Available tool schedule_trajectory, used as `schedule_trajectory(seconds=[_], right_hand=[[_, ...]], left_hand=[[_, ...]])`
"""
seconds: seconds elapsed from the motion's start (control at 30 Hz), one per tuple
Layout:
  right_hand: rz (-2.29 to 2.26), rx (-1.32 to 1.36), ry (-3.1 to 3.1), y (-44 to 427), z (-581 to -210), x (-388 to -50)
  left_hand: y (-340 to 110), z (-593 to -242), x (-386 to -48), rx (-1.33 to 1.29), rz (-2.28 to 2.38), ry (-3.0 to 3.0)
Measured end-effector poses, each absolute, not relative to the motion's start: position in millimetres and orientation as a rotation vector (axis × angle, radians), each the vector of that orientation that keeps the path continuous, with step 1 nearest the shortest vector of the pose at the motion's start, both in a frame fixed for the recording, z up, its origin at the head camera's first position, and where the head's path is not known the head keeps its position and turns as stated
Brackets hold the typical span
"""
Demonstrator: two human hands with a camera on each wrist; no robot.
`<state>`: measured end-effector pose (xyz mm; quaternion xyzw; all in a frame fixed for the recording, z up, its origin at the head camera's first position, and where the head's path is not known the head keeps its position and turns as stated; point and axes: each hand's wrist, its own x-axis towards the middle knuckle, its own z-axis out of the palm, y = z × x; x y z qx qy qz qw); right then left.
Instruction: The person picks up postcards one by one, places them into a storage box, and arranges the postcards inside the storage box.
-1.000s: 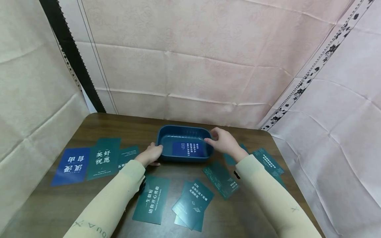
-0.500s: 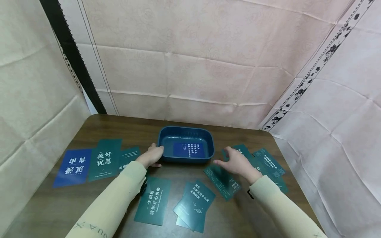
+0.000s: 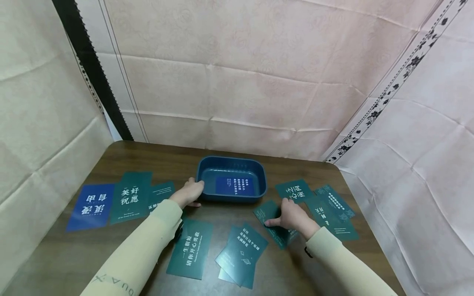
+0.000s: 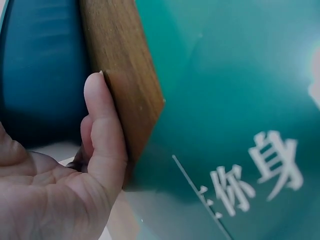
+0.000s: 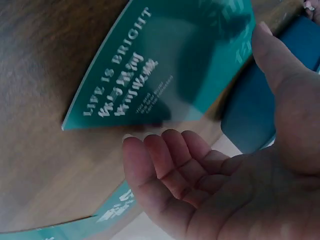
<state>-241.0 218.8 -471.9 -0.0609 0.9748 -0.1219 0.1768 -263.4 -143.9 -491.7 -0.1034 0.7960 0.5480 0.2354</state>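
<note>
My left hand (image 3: 188,193) holds the left side of a dark blue tray (image 3: 229,198), its thumb at the rim and its fingers outside. In the left wrist view the fingers (image 4: 104,125) lie beside the tray wall. Inside the tray lies a blue card (image 3: 234,186) with white lettering. My right hand (image 3: 295,218) pinches a dark green card (image 3: 267,210) on the table by opposite edges; the card looks bowed. The right wrist view shows that card's English and Chinese print, with the thumb at one edge and curled fingers (image 5: 167,155) at the other.
More green cards (image 3: 335,218) overlap at the right. Other green cards (image 3: 242,255) lie in front, one (image 3: 190,248) near my left sleeve. A blue card (image 3: 92,205) and green cards (image 3: 129,197) lie left. Cloth (image 3: 229,94) hangs behind the wooden table (image 3: 163,155).
My right hand has moved from the tray's right rim down and right to the green card and now pinches it. My left hand stays on the tray.
</note>
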Motion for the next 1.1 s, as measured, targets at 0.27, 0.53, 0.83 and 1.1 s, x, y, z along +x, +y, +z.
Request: schedule_trajectory(seconds=[0.27, 0.53, 0.83, 1.1], right_hand=[[-0.291, -0.116, 2.745, 218.3, -476.3, -242.2], [-0.316, -0.056, 2.701, 219.2, -477.3, -244.4], [-0.399, -0.054, 2.646, 222.1, -478.1, -245.9], [-0.421, -0.012, 2.608, 226.5, -479.2, -247.1]], left_hand=[[-143.6, -486.3, -262.1, -0.336, 1.550, 2.192], [-142.9, -485.9, -264.7, -0.295, 1.544, 2.237], [-141.8, -483.8, -264.9, -0.306, 1.542, 2.211], [-138.3, -480.9, -266.6, -0.317, 1.550, 2.226]])
